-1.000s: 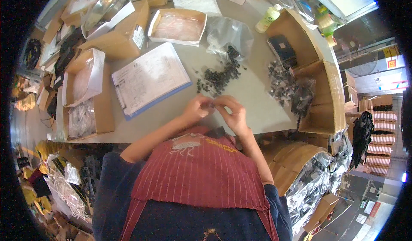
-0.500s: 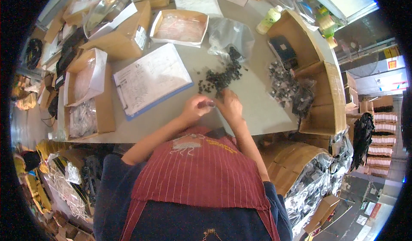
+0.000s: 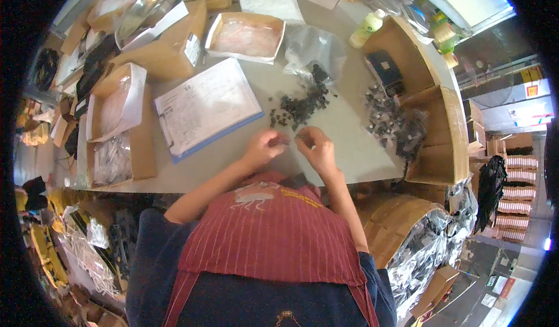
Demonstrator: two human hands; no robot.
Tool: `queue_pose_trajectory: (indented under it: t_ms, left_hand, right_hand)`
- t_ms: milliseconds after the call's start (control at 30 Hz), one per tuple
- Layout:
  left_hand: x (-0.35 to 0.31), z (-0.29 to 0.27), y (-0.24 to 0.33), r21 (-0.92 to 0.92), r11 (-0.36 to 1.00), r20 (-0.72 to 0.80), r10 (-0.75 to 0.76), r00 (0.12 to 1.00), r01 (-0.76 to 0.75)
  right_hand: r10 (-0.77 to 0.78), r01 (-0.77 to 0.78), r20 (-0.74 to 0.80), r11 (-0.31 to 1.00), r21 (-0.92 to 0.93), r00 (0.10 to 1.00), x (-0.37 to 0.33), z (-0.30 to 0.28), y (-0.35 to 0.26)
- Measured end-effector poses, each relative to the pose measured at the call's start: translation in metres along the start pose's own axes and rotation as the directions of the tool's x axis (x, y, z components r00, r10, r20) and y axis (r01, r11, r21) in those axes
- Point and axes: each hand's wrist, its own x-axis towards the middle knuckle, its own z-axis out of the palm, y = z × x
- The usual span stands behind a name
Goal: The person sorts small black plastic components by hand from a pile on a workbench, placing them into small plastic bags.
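Note:
Both my hands are just in front of a loose pile of small black parts [image 3: 303, 104] on the grey table. My left hand [image 3: 265, 145] has its fingertips pinched together around something small and dark that I cannot make out. A short gap away, my right hand [image 3: 317, 149] is bent with thumb and fingers closed together; whatever it holds is too small to name. A clear plastic bag [image 3: 314, 50] lies behind the pile, its mouth toward the black parts. To the right is another heap of small black and silvery parts [image 3: 384, 114].
A clipboard with a written sheet [image 3: 209, 105] lies left of my hands. Behind it stands a shallow white box [image 3: 246, 36]. Cardboard boxes [image 3: 142, 158] line the left, and an open carton [image 3: 439, 135] borders the right heap. A bottle [image 3: 367, 29] stands at the back right.
My right hand has drawn back from the edge of the black pile and turned, with its fingers now beside the left fingertips. The left hand has stayed nearly in place.

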Motion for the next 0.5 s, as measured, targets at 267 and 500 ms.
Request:
queue_pose_trajectory:
  t_ms: [267,500]
  left_hand:
    - [0.004,-0.001,0.005,0.046,0.997,0.027,0.061,0.998,-0.062]
    - [0.011,-0.005,-0.003,0.13,0.936,0.022,0.326,0.945,-0.326]
  right_hand:
    - [-0.238,0.254,0.128,0.959,-0.126,0.963,0.002,-0.016,-0.024]
    - [-0.357,0.389,0.164,0.888,-0.247,0.92,0.011,-0.007,-0.026]
